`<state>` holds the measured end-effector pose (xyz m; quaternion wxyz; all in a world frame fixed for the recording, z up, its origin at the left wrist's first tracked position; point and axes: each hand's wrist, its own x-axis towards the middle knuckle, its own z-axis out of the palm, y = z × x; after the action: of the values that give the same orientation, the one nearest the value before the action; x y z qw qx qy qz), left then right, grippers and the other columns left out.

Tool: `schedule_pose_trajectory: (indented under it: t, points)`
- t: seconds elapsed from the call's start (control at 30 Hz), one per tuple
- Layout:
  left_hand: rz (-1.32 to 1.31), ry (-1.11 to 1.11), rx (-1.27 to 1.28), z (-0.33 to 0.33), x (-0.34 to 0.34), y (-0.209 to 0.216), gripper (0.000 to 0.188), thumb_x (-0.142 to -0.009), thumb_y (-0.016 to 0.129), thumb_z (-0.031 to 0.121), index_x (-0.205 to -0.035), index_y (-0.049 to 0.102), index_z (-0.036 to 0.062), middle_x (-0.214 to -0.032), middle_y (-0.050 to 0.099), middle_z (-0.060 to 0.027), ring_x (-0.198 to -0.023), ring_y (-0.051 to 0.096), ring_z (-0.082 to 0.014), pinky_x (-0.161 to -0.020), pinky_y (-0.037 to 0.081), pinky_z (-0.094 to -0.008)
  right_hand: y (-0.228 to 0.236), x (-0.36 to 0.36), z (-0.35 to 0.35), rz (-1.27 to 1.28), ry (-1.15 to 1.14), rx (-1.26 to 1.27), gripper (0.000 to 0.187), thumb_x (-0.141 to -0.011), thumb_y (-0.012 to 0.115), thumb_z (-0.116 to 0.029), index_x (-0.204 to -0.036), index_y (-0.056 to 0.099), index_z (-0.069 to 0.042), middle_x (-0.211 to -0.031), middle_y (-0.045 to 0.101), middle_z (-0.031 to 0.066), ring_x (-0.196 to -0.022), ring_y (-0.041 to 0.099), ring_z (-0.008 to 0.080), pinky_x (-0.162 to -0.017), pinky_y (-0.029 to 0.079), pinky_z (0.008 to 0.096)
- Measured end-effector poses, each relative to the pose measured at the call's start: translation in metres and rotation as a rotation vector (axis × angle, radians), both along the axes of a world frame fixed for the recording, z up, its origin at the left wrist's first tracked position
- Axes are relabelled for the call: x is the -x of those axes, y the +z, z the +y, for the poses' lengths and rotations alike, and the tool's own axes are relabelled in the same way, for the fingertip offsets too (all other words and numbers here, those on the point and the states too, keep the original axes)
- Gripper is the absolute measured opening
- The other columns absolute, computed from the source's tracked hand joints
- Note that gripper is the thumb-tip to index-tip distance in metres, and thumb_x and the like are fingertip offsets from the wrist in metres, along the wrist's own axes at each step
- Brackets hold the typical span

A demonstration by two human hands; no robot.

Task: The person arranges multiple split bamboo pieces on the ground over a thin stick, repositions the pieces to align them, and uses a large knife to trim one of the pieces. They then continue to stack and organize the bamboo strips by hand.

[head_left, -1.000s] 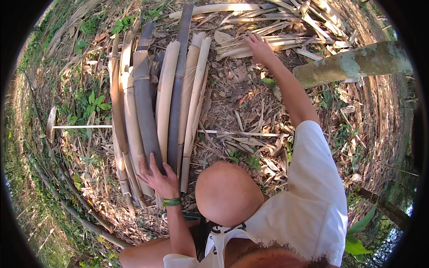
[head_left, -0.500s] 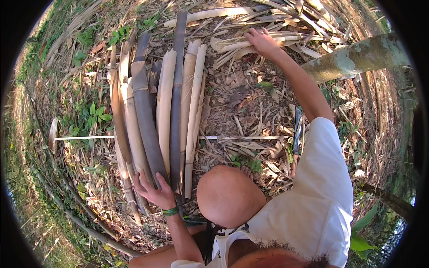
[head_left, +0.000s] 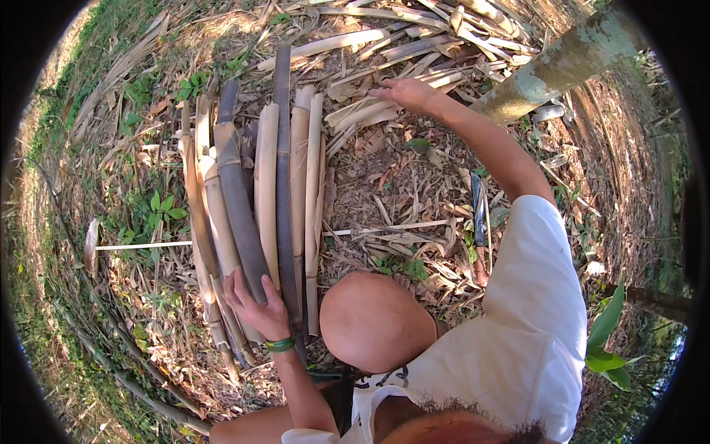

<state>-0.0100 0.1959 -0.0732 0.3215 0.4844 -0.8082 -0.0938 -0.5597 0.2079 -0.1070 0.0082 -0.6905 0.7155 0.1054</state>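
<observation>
My left hand (head_left: 257, 305), with a green band at its wrist, lies with fingers spread on the near end of a dark grey bamboo strip (head_left: 242, 200). Beside that strip, several long split bamboo pieces run side by side away from me, among them a pale tan one (head_left: 267, 185) and a narrow dark one (head_left: 282, 148). My right hand (head_left: 410, 95) reaches far forward, fingers stretched out to the left over a loose heap of pale dry strips (head_left: 362, 112). Nothing shows in its grasp; whether the fingertips touch the heap I cannot tell.
A thin white strip (head_left: 148, 245) passes crosswise under the bamboo row. A long dark blade (head_left: 478, 211) with a brown handle (head_left: 481, 268) lies by my right arm. At the far right a pale, patchy tree trunk (head_left: 547, 78) slants across. Dry leaves cover the ground.
My right hand has moved left and slightly nearer, its fingers swinging to point left. The left hand remains on the dark strip. The whole view has shifted a little.
</observation>
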Motion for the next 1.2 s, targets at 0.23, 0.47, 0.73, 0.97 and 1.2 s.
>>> schedule_pose_trajectory:
  t: [0.23,0.47,0.73,0.97,1.2]
  points:
    - [-0.093,-0.182,-0.115,0.033,0.038,-0.011,0.058,-0.085,0.077,0.017,-0.137,0.056,0.0043,-0.136,0.053,-0.0181,-0.131,0.047,-0.0419,-0.109,0.038,-0.0576,-0.029,0.000,-0.016,-0.254,-0.408,0.035,0.028,-0.096,0.059,-0.032,-0.100,0.075,-0.009,-0.096,0.072,0.0192,-0.096,0.070,0.0370,-0.085,0.057,0.0491]
    - [-0.329,-0.715,-0.492,0.078,0.104,-0.122,0.098,-0.077,0.081,0.047,-0.156,0.033,0.0110,-0.160,0.029,-0.0202,-0.149,0.022,-0.0444,-0.118,0.020,-0.0634,-0.061,0.066,-0.022,-0.206,-0.737,0.244,0.033,-0.093,0.060,-0.032,-0.113,0.070,-0.008,-0.119,0.068,0.0158,-0.108,0.067,0.0363,-0.093,0.055,0.0478]
    - [-0.727,-0.678,-0.768,0.090,0.169,-0.147,0.136,-0.066,0.083,0.062,-0.162,0.004,0.0071,-0.166,-0.007,-0.0286,-0.154,-0.006,-0.0469,-0.113,0.002,-0.0753,-0.115,0.169,-0.063,0.064,-0.580,0.320,0.057,-0.088,0.069,-0.017,-0.143,0.052,-0.017,-0.152,0.045,0.0095,-0.135,0.049,0.0348,-0.109,0.047,0.0456]
    - [-0.888,-0.616,-0.907,0.095,0.177,-0.162,0.134,-0.068,0.085,0.057,-0.163,0.001,0.0153,-0.165,-0.020,-0.0256,-0.153,-0.015,-0.0445,-0.111,-0.003,-0.0777,-0.141,0.236,-0.099,0.249,-0.245,0.214,0.038,-0.093,0.052,-0.013,-0.130,0.056,-0.003,-0.135,0.060,0.0190,-0.122,0.060,0.0326,-0.097,0.054,0.0428]
    - [-1.029,-0.493,-0.670,0.119,0.165,-0.193,0.091,-0.089,0.052,0.066,-0.163,0.014,0.0275,-0.170,-0.004,-0.0170,-0.157,-0.005,-0.0371,-0.111,-0.004,-0.0788,-0.111,0.204,-0.106,0.254,-0.166,-0.083,0.072,-0.075,0.084,-0.016,-0.137,0.049,-0.010,-0.141,0.050,0.0117,-0.125,0.057,0.0342,-0.105,0.049,0.0460]
